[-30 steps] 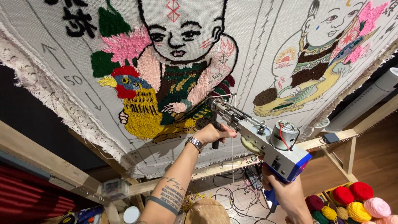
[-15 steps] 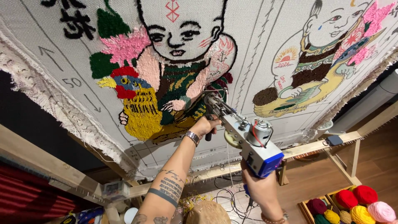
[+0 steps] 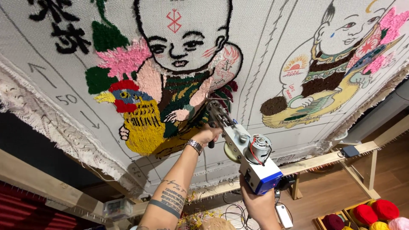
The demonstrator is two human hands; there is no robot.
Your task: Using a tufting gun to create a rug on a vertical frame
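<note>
Since the earlier frames the tufting gun (image 3: 245,149) has travelled left and deeper toward the cloth, its nose now pressed at the dark green patch beside the yellow bird, and the yarn balls (image 3: 375,213) have slid toward the lower right corner of the view.

Nearest the camera, the right hand (image 3: 257,204) is clenched round the gun's blue grip from below. The left hand (image 3: 207,134), wearing a metal wristwatch (image 3: 195,146), is wrapped round the black front handle just under the needle. The gun body is a silver box with a blue base, an exposed motor with red wire on top and a tan gear at its side.

Beyond it, a wooden frame rail (image 3: 324,159) carries a small grey box (image 3: 350,151) near its right end.

Farthest, the stretched white backing cloth (image 3: 264,64) bears a tufted child figure (image 3: 183,81), a partly tufted second figure (image 3: 328,72) toward the right edge, and black hand-drawn characters, arrows and a numeral near the frayed left edge.
</note>
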